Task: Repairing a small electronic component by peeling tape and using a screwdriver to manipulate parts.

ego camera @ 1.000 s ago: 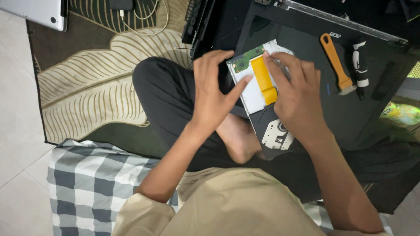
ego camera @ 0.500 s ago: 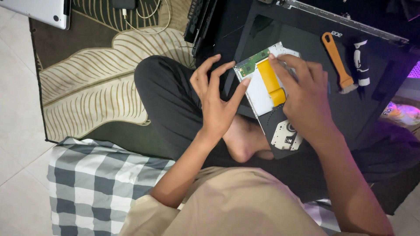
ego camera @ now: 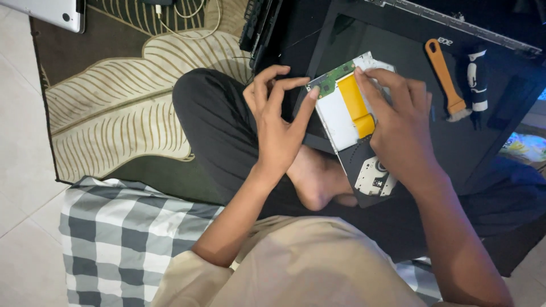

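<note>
Black laptop base [ego camera: 489,142] runs off the top and right edges, so its full outline can't be seen. The drive module [ego camera: 348,116] lies on its near-left corner, above your crossed legs. Your right hand [ego camera: 401,133] covers the module's right half, fingers pressed flat, not gripping. Your left hand [ego camera: 278,122] is loosely curled, one fingertip touching the green board edge. The orange ribbon [ego camera: 357,105] is partly hidden under your right fingers. The orange-handled brush [ego camera: 446,79] lies clear.
</note>
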